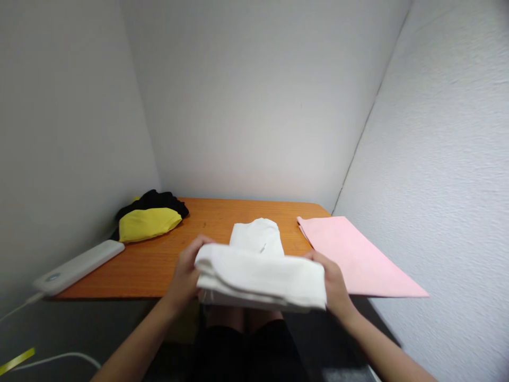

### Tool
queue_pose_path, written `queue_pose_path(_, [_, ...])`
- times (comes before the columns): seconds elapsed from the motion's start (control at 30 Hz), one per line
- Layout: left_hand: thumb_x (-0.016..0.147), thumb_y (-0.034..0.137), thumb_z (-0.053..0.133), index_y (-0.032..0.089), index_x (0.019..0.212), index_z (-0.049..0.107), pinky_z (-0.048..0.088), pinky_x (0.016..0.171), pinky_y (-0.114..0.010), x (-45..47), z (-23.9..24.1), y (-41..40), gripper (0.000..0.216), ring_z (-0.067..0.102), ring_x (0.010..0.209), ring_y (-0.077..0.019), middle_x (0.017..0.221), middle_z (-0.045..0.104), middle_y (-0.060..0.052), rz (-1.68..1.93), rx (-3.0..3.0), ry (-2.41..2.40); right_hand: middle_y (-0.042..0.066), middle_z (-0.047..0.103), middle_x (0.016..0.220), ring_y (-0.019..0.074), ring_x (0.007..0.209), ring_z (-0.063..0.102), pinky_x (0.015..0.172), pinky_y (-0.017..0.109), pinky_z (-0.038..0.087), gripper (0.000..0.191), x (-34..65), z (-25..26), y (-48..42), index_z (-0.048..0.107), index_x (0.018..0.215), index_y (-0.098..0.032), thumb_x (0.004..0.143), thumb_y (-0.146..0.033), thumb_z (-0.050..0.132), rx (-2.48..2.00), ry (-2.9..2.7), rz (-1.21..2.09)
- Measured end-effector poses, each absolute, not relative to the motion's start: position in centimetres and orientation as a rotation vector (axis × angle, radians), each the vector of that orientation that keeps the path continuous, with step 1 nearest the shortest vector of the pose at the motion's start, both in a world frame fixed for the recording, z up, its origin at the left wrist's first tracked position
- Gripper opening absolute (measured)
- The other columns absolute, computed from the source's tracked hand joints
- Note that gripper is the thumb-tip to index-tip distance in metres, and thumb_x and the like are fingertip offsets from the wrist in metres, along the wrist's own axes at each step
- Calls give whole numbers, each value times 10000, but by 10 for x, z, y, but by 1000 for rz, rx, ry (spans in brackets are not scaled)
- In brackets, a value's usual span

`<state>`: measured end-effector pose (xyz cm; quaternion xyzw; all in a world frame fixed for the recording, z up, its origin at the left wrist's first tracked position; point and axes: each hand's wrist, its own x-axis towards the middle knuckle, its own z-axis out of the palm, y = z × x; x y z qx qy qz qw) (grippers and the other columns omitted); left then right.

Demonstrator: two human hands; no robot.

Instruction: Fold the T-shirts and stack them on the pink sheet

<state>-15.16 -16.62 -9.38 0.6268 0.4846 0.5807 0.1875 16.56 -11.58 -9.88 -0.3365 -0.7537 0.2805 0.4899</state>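
A folded white garment (260,273) spans the space between my hands at the table's near edge, its layered folds facing me. My left hand (189,265) grips its left end, and at the right end my right hand (330,278) is closed on the cloth. Some fingers of both hands are hidden behind the fabric. Just beyond, a white cloth piece (254,234) with a small grey mark lies on the table. Whether it belongs to the same garment I cannot tell.
The wooden table (214,209) meets walls at the back and sides. Pink folded cloth (353,257) lies at the right, overhanging the front edge. Yellow cloth (149,224) and black cloth (159,199) are heaped back left. A white oblong device (81,265) with a cable lies at the left edge.
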Motion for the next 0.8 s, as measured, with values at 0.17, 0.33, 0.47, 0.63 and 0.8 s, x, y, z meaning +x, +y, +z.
queue_pose_path(0.17, [781,345,630,162,1026,546,502,732,-294,-144,-98,-40,317,652,854,-218,905,683,-79,1334,1503,1834,91,674,892,227,822,625,722,307,468,279,130,-104,1,610,1034,-129,828,-312,565,-1482,-1830,505])
queue_pose_path(0.33, [716,173,669,150,1093,543,512,800,-325,-151,-146,-11,397,675,908,-241,980,706,-103,1059,1617,1976,164,662,1102,267,1000,633,837,325,457,486,122,-143,23,541,1237,-94,780,-224,647,-1563,-1919,490])
queue_pose_path(0.47, [809,161,550,86,1226,498,460,949,-369,-156,-147,-23,427,600,1134,-267,1194,638,-187,936,1853,2036,183,619,1205,279,1114,587,931,368,423,479,122,-148,13,465,1333,-90,892,-264,532,-1590,-2135,223])
queue_pose_path(0.63, [919,279,446,134,1366,454,235,1148,-461,-134,-128,-36,470,338,1401,-300,1496,402,-182,789,2197,2003,219,490,1376,346,1296,420,1043,478,332,544,98,-135,-4,413,1411,-79,937,-337,482,-1549,-2269,-185])
queue_pose_path(0.8, [976,474,276,154,1463,379,134,1177,-538,-106,-140,-46,592,159,1473,-301,1584,245,-124,323,2421,1886,173,247,1556,353,1446,136,1143,528,168,654,71,-151,-23,329,1492,-105,980,-512,342,-1476,-2466,-21])
